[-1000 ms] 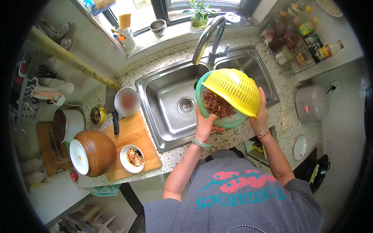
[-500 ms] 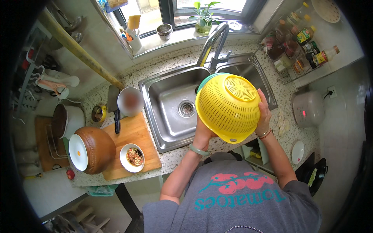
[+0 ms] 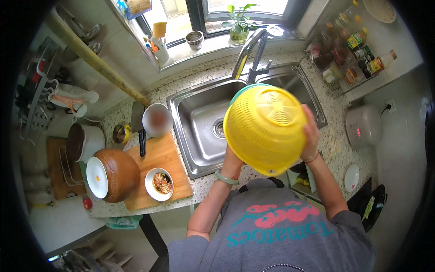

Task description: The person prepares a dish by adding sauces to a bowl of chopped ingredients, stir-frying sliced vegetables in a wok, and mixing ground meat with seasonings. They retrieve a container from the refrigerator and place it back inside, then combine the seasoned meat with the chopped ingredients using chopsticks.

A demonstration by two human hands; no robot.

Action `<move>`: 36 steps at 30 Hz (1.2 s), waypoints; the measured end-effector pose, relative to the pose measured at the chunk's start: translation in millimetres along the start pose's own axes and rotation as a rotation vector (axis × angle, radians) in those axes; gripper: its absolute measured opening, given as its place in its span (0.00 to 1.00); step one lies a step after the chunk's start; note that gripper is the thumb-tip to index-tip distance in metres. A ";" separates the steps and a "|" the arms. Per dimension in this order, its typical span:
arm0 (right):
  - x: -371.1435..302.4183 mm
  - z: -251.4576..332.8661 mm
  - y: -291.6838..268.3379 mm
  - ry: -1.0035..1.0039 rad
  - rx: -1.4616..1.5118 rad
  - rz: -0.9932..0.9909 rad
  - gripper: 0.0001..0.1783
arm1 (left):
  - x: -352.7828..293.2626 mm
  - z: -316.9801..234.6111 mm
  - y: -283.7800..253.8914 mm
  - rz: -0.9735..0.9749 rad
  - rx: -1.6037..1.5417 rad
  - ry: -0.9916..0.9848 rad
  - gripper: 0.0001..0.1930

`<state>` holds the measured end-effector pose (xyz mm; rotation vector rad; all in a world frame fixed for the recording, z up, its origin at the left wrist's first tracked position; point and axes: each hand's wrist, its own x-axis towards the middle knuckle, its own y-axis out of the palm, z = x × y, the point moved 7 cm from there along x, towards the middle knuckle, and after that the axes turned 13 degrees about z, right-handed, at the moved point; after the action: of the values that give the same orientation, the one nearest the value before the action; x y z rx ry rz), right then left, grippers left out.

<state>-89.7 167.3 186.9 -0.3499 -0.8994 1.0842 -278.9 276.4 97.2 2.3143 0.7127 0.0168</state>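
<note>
A yellow perforated colander (image 3: 266, 128) is tipped steeply so its rounded bottom faces me, held above the steel sink (image 3: 204, 131). A green bowl rim (image 3: 247, 88) peeks out behind its top edge. My left hand (image 3: 232, 159) grips the colander's lower left side, mostly hidden under it, with a green bangle on the wrist. My right hand (image 3: 311, 134) presses on the colander's right side. The contents are hidden. The tap (image 3: 250, 50) arches over the sink behind the colander.
A wooden cutting board (image 3: 159, 172) left of the sink carries a small white bowl of chopped food (image 3: 160, 183), a knife (image 3: 142, 141) and a brown clay pot (image 3: 115, 174). A metal cup (image 3: 157, 119) stands behind. Bottles (image 3: 358, 50) fill a rack at right, beside a rice cooker (image 3: 362, 127).
The colander has tilted from partly covering the green bowl, with dark food visible inside, to fully covering it and turned toward me. Both hands stayed on the pair.
</note>
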 end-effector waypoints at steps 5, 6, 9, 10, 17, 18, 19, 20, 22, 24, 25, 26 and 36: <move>-3.0 -3.6 -6.5 -0.095 -0.047 -0.149 0.22 | -3.9 -17.1 10.4 -0.023 0.080 -0.035 0.26; 0.6 0.7 -1.9 -0.101 -0.140 -0.083 0.21 | -4.0 -12.9 7.8 -0.019 0.050 -0.039 0.26; 14.9 12.9 2.8 -0.175 -0.388 0.012 0.21 | 1.3 -11.4 4.3 -0.018 0.013 -0.037 0.27; 13.5 5.2 -2.9 -0.114 -0.185 -0.073 0.21 | 0.3 -15.7 6.2 -0.032 0.031 -0.038 0.27; 16.3 18.7 2.4 -0.243 -0.206 -0.072 0.22 | -8.7 -19.5 3.3 -0.084 -0.016 -0.033 0.25; 10.2 10.0 -2.6 -0.185 -0.033 -0.152 0.22 | -11.2 -22.4 5.3 -0.119 -0.011 -0.033 0.24; 9.5 -6.4 -2.3 -0.077 0.200 -0.201 0.23 | -10.8 -24.7 7.4 -0.061 -0.009 -0.071 0.24; 15.6 -7.6 2.0 -0.061 0.214 -0.184 0.23 | -11.8 -23.2 6.3 -0.054 -0.020 -0.073 0.24; 24.7 25.5 20.0 -0.301 -0.442 -0.066 0.24 | -11.7 -15.7 0.7 -0.038 -0.041 -0.078 0.25; 27.7 25.9 10.4 -0.234 -0.378 -0.120 0.29 | -9.5 -11.5 -6.4 -0.038 -0.099 -0.054 0.27; 22.0 12.1 3.2 -0.113 -0.186 -0.206 0.31 | -10.4 -12.0 -10.0 -0.040 -0.062 -0.057 0.28; 12.8 -11.1 0.8 0.060 0.042 -0.219 0.26 | -12.5 -10.4 -12.4 -0.041 -0.029 -0.076 0.29; -28.6 -70.1 15.6 0.728 0.914 -0.396 0.17 | -7.1 1.5 -19.5 0.003 -0.043 -0.111 0.30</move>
<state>-49.8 161.3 121.0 0.2007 0.2118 0.7982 -294.1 283.7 85.0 2.2556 0.6465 -0.0931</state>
